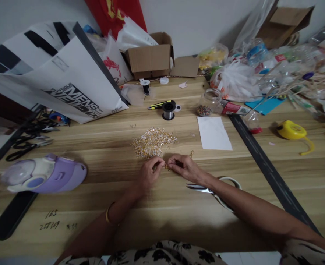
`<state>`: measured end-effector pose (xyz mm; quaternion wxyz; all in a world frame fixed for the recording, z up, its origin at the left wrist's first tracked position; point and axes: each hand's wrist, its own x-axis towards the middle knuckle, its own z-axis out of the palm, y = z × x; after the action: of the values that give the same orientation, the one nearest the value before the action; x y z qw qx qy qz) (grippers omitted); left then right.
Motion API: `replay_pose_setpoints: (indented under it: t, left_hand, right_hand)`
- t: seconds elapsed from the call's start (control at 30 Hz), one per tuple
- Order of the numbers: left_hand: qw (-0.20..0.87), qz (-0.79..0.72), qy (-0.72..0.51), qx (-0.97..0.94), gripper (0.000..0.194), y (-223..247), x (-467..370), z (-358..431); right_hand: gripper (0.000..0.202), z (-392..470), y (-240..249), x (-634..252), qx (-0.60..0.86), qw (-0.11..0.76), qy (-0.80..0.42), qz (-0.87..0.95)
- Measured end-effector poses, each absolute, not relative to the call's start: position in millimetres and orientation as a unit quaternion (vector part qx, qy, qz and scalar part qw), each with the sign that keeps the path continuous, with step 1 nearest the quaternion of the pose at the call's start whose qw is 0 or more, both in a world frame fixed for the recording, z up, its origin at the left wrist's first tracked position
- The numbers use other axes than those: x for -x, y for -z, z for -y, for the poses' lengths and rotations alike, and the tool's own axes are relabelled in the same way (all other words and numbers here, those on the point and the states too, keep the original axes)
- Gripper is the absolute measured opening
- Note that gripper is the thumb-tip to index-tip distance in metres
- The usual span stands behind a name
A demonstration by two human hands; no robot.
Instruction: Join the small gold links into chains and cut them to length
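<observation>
My left hand (151, 171) is closed in a pinch just in front of a pile of small gold and clear beads (152, 142). Facing it, my right hand (186, 167) pinches too, its fingertips almost meeting those of the left. Between the fingertips shows a small gold beaded piece (166, 167); its exact shape is too small to make out. A smaller gold bit (192, 153) lies just beyond my right hand. Scissors with pale handles (199, 188) rest partly under my right forearm, blades pointing left.
Behind the pile stand a wire spool (168, 111), a yellow-black cutter (159, 105) and a jar of beads (208, 103). White paper (214, 133) and a yellow tape measure (291, 130) lie right. A purple-white device (52, 173) and a large paper bag (68, 77) stand left.
</observation>
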<state>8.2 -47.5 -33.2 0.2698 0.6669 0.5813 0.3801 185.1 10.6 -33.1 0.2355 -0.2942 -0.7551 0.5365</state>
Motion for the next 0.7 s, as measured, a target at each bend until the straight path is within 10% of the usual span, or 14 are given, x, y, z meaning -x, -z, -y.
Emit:
replay_pose_setpoints:
  t: [0.7]
  left_hand:
    - [0.540, -0.524, -0.459, -0.474, 0.028, 28.7, -9.0, 42.0]
  right_hand:
    - [0.013, -11.1, 36.1, -185.9, 0.296, 0.247, -0.525, 0.759]
